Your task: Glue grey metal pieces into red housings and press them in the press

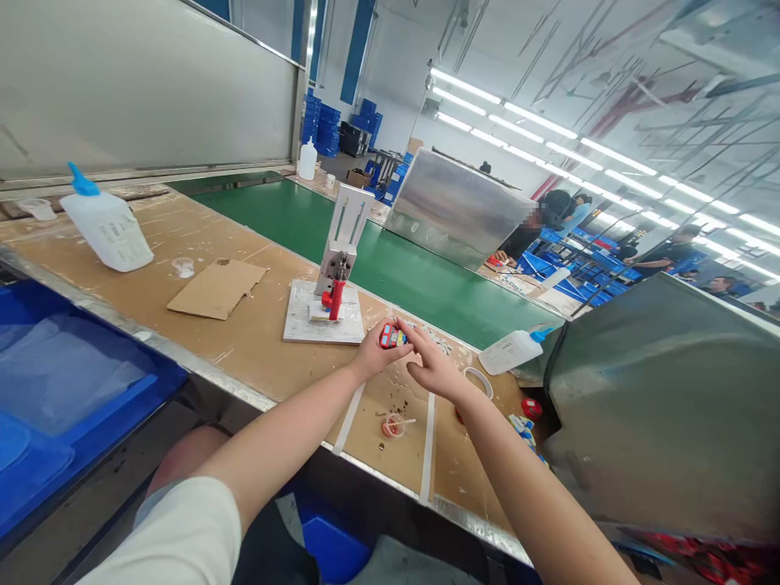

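My left hand (pixel 373 355) holds a small red toy piece with coloured parts (pixel 392 335) above the brown workbench (pixel 256 325). My right hand (pixel 434 364) reaches across from the right, its fingertips on the same piece. Just behind the hands stands a small hand press (pixel 339 264) with a red handle on a white base plate (pixel 305 325). A small shallow cup with a stick in it (pixel 393 425) lies on the bench below my hands.
A white glue bottle with a blue cap (pixel 106 228) stands at the left; another (pixel 510 351) lies at the right. A cardboard scrap (pixel 216 288) lies mid-bench. A green conveyor belt (pixel 390 268) runs behind. Blue bin (pixel 73 382) at left, grey metal cover (pixel 658 406) at right. People work in the background.
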{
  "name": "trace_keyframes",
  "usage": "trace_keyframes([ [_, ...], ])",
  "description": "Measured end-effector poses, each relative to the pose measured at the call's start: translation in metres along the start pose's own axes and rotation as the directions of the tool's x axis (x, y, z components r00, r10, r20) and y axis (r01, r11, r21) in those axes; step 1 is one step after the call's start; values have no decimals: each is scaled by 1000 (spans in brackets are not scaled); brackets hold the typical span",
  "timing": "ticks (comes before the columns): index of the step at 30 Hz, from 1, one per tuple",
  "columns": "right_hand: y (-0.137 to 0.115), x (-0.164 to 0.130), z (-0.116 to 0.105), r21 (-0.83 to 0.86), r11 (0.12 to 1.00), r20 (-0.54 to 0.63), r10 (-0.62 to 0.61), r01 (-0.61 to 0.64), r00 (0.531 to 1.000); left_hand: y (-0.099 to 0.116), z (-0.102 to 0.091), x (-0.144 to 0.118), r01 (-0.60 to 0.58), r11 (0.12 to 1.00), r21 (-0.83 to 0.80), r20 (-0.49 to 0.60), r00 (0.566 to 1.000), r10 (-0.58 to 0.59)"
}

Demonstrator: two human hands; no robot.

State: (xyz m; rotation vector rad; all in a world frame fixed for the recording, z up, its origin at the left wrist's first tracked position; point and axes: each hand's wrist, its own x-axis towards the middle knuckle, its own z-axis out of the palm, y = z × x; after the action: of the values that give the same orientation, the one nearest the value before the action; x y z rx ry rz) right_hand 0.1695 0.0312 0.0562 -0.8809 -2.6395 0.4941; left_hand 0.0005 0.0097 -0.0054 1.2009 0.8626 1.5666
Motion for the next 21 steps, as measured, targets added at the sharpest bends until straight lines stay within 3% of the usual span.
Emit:
trace_keyframes([
  [4,6,14,-4,117,993,-13,31,-29,999,-1,-3,2,-53,998,35,-66,996,55],
  [10,1,29,-1,200,966,-243,210,-163,947,-1,-6,1,-34,996,77,-138,990,44],
  [14,-3,31,-4,127,975,-161,204,-184,966,1,-7,1,-9,992,128,-139,990,27],
  [17,1,41,-8,123,971,-181,223,-203,958,2,-6,1,-7,978,206,-114,993,32],
  [19,3,58,-9,244,941,-210,287,-235,934,5,-7,0,7,942,335,-108,994,31],
  [21,2,81,-6,448,852,-160,375,-271,913,13,-11,-6,51,858,510,-106,994,4],
])
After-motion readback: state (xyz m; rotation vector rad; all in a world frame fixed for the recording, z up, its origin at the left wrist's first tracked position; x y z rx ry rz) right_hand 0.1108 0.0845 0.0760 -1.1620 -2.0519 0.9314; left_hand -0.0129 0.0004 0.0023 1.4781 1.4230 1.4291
